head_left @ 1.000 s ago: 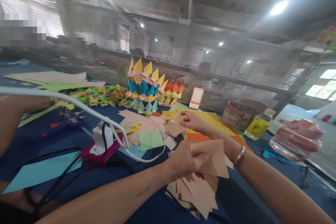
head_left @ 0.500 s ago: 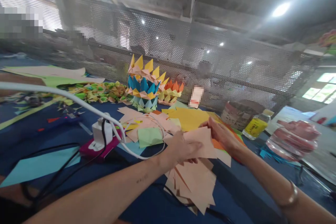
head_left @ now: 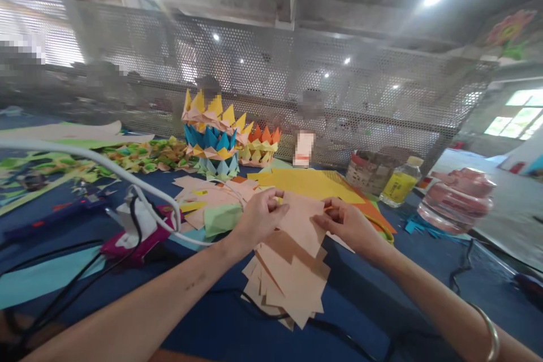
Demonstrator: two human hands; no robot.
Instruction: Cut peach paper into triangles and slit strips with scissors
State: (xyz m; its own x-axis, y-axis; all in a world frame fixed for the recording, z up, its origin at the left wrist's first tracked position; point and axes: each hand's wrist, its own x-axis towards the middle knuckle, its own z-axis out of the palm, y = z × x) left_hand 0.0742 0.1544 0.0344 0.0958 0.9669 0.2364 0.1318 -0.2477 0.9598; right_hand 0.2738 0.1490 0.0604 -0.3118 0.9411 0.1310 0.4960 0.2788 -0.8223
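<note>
A pale pink sheet of paper is held up between my two hands. My left hand pinches its left edge with thumb and fingers. On the other side, my right hand grips the right edge, its fingers curled. Under the sheet lies a loose, fanned pile of pink paper pieces on the dark blue tabletop. Yellow paper spreads just behind my hands. A light green paper square lies to the left of my left hand.
Stacked folded-paper rings with pointed tips stand at the back. A magenta power strip with a white cable sits left. A yellow-labelled bottle, a round container and a pink transparent bottle stand right. Perforated metal screens form the backdrop.
My left hand has shifted from lying across the sheet to pinching its left edge. My right hand has come down onto the right edge. The camera view has turned slightly right.
</note>
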